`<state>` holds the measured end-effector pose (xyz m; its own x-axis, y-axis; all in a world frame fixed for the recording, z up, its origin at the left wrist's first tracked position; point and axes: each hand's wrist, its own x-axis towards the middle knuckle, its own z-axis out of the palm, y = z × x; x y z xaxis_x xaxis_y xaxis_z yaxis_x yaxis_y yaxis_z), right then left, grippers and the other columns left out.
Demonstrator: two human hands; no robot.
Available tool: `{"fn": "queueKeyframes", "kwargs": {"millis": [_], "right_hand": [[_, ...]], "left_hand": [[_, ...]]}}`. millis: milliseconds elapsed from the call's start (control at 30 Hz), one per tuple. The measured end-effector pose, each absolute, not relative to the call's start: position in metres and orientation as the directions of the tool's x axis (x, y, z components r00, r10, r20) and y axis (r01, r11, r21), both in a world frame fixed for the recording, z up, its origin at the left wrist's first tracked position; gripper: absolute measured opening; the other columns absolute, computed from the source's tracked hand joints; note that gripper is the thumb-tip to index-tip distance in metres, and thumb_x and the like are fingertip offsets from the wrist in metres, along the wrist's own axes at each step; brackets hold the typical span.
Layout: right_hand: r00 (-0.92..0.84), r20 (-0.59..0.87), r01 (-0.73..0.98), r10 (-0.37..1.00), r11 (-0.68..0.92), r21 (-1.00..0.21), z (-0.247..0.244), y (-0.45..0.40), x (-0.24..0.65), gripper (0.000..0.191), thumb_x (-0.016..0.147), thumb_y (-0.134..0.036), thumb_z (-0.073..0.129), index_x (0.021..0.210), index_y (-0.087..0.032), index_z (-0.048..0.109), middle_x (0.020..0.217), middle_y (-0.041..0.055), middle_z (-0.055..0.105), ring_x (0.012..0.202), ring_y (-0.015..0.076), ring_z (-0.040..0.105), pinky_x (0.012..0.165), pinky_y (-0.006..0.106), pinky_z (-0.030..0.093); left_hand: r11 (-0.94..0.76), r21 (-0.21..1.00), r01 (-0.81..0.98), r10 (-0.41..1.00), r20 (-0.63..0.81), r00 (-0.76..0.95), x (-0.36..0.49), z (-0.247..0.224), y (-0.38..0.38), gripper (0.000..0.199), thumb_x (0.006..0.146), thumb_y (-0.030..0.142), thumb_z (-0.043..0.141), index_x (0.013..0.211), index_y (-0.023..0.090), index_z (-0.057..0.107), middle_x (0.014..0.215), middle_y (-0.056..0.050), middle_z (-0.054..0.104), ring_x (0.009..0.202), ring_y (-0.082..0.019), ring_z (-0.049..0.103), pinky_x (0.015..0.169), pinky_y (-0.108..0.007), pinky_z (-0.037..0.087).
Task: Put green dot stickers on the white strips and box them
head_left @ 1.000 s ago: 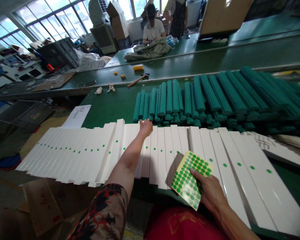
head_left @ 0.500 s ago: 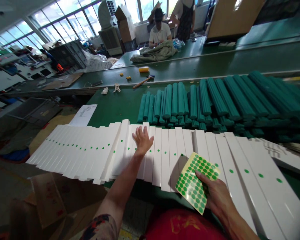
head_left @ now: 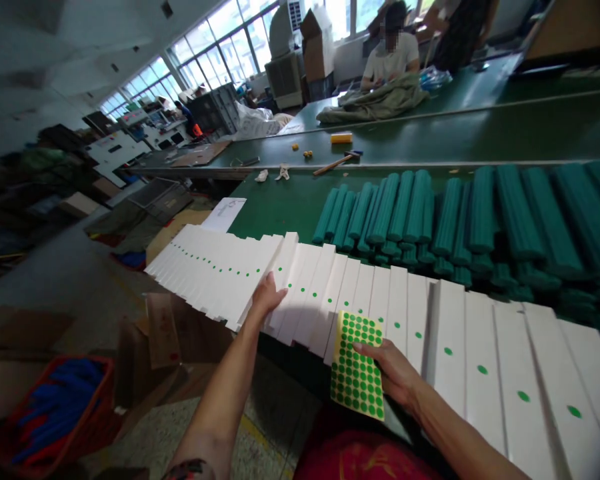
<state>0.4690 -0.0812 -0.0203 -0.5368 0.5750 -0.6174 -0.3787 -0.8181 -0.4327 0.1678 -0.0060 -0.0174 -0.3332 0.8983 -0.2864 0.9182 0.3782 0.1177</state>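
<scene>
My left hand (head_left: 269, 293) rests on the row of long white boxes (head_left: 305, 267), its thumb stretched to the right and the other fingers partly hidden; nothing shows in it. A green dot sits on most of the boxes, and one dot (head_left: 290, 285) lies just beside the thumb. My right hand (head_left: 387, 367) grips a yellow sheet of round green stickers (head_left: 356, 373) by its right edge, thumb on top, above the near edge of the boxes.
Bundled green ribbed rolls (head_left: 400, 207) lie behind the boxes. Farther back are a hammer (head_left: 336, 163), a yellow roll (head_left: 341, 138) and a seated person (head_left: 393, 57) by a grey-green cloth. A red crate (head_left: 55, 413) with blue items stands at lower left.
The view has swung left. My left hand has moved left along the boxes and its fingers are less spread. The sticker sheet has shifted left with my right hand and stands more upright.
</scene>
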Motion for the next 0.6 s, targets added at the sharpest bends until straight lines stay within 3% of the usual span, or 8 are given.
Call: {"fn": "queueKeyframes", "kwargs": {"millis": [133, 200, 300, 367, 467, 600], "right_hand": [[-0.572, -0.601, -0.331, 0.558, -0.827, -0.454, -0.027, -0.072, 0.458, 0.024, 0.068, -0.014, 0.075, 0.091, -0.01, 0.07, 0.083, 0.0116, 0.074, 0.081, 0.027, 0.071, 0.08, 0.04, 0.055], [-0.556, -0.602, -0.329, 0.573, -0.817, -0.474, -0.027, -0.067, 0.457, 0.023, 0.067, -0.015, 0.075, 0.089, -0.01, 0.07, 0.082, 0.0115, 0.074, 0.077, 0.0267, 0.071, 0.078, 0.04, 0.055], [-0.511, -0.61, -0.332, 0.606, -0.794, -0.51, -0.028, -0.059, 0.452, 0.02, 0.066, -0.016, 0.076, 0.084, -0.01, 0.07, 0.079, 0.0116, 0.074, 0.072, 0.0258, 0.07, 0.076, 0.04, 0.056], [-0.484, -0.607, -0.335, 0.63, -0.774, -0.537, -0.029, -0.056, 0.442, 0.021, 0.065, -0.017, 0.077, 0.083, -0.01, 0.07, 0.078, 0.0117, 0.074, 0.068, 0.025, 0.07, 0.072, 0.04, 0.056], [-0.464, -0.578, -0.372, 0.671, -0.74, -0.561, -0.031, -0.055, 0.423, 0.02, 0.063, -0.017, 0.078, 0.079, -0.009, 0.069, 0.074, 0.0105, 0.073, 0.063, 0.0227, 0.068, 0.068, 0.039, 0.055], [-0.469, -0.508, -0.454, 0.722, -0.691, -0.563, -0.029, -0.062, 0.414, 0.024, 0.062, -0.015, 0.078, 0.083, -0.008, 0.07, 0.076, 0.0104, 0.073, 0.066, 0.0223, 0.068, 0.069, 0.039, 0.055]], "left_hand": [[0.37, -0.082, 0.925, 0.921, -0.098, -0.377, 0.167, -0.006, -0.01, 0.049, 0.076, 0.041, 0.055, 0.111, 0.007, 0.057, 0.122, -0.02, 0.053, 0.119, -0.035, 0.042, 0.098, -0.047, 0.034], [0.376, -0.124, 0.918, 0.922, -0.049, -0.384, 0.158, -0.003, -0.014, 0.045, 0.073, 0.043, 0.056, 0.103, 0.01, 0.061, 0.126, -0.019, 0.049, 0.122, -0.037, 0.037, 0.098, -0.051, 0.032], [0.403, -0.067, 0.913, 0.909, -0.086, -0.408, 0.135, -0.005, -0.018, 0.062, 0.068, 0.048, 0.059, 0.119, 0.015, 0.054, 0.145, -0.017, 0.029, 0.126, -0.038, 0.033, 0.092, -0.05, 0.037], [0.409, -0.006, 0.913, 0.903, -0.146, -0.405, 0.121, -0.009, -0.016, 0.085, 0.066, 0.053, 0.061, 0.139, 0.02, 0.034, 0.15, -0.018, 0.018, 0.124, -0.039, 0.037, 0.089, -0.049, 0.04], [0.431, -0.004, 0.902, 0.879, -0.222, -0.421, 0.105, -0.017, -0.007, 0.095, 0.068, 0.054, 0.059, 0.148, 0.025, 0.017, 0.134, -0.02, 0.041, 0.114, -0.039, 0.047, 0.086, -0.047, 0.041], [0.397, 0.065, 0.916, 0.896, -0.242, -0.371, 0.1, -0.013, 0.001, 0.089, 0.07, 0.05, 0.058, 0.147, 0.021, 0.023, 0.105, -0.016, 0.056, 0.103, -0.036, 0.055, 0.082, -0.042, 0.043]]}}
